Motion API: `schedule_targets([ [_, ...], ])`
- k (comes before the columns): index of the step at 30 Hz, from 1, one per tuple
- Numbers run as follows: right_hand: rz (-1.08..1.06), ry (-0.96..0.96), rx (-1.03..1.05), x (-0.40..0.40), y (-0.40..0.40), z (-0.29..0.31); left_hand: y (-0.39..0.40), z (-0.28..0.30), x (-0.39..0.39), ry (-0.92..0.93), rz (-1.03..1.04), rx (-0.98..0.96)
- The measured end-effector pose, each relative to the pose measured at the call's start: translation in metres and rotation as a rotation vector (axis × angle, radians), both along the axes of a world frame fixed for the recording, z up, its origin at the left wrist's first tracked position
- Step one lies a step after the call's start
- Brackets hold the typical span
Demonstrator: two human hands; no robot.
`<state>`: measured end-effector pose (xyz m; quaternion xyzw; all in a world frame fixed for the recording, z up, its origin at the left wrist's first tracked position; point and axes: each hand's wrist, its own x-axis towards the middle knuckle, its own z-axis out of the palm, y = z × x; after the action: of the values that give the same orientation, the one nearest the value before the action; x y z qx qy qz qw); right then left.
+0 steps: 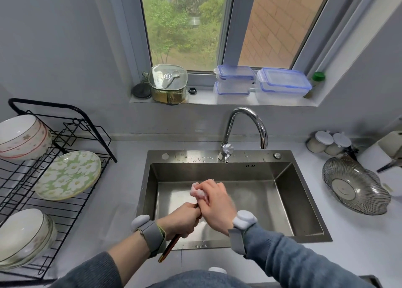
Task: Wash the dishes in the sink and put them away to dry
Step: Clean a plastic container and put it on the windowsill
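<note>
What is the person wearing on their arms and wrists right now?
Both arms are in grey-blue knit sleeves, the left sleeve pushed up the forearm, the right sleeve reaching close to the wrist. Each wrist carries a grey strap with a rounded pale-grey device on top: left wrist device, with a green edge on its band, and right wrist device. The hands are bare, with no gloves.

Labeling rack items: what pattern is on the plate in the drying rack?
White daisy-like flowers on green, on the plate; seen in the head view.

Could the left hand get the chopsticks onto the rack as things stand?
Probably yes. The left hand grips the chopsticks at the sink's left edge, and the rack stands just left of it with bare counter between. The right hand with the sponge must let go first.
</note>
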<state>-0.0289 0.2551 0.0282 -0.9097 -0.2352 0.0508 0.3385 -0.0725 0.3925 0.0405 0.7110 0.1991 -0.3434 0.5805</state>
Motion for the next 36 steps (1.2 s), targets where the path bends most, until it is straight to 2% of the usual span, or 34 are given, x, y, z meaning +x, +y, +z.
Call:
schedule_targets([
  [4, -0.258, 0.061, 0.076, 0.036, -0.011, 0.000, -0.006, 0.008, -0.010, 0.004, -0.004, -0.054],
  [6, -0.310, 0.087, 0.080, 0.040, -0.014, 0.004, -0.009, 0.011, -0.010, -0.036, 0.034, -0.047],
  [13, -0.169, -0.093, 0.161, 0.016, -0.005, 0.005, -0.003, 0.005, 0.018, -0.145, 0.317, -0.147],
  [16, -0.129, -0.075, 0.200, -0.004, 0.009, 0.003, 0.001, 0.006, 0.032, -0.172, 0.455, -0.264],
  [20, -0.141, -0.066, 0.259, -0.015, 0.018, 0.003, 0.007, 0.002, 0.045, -0.140, 0.584, -0.552],
  [22, -0.071, -0.065, 0.257, -0.023, 0.018, 0.002, 0.012, 0.006, 0.056, -0.077, 0.753, -0.666],
  [25, -0.010, -0.018, 0.253, -0.036, 0.014, -0.003, 0.022, 0.018, 0.069, -0.054, 0.935, -0.732],
  [29, 0.023, 0.032, 0.289, -0.037, 0.004, -0.004, 0.039, 0.020, 0.071, -0.053, 0.943, -0.726],
  [36, -0.049, 0.075, 0.301, -0.031, 0.030, 0.011, 0.030, 0.014, 0.059, -0.062, 0.977, -0.785],
])
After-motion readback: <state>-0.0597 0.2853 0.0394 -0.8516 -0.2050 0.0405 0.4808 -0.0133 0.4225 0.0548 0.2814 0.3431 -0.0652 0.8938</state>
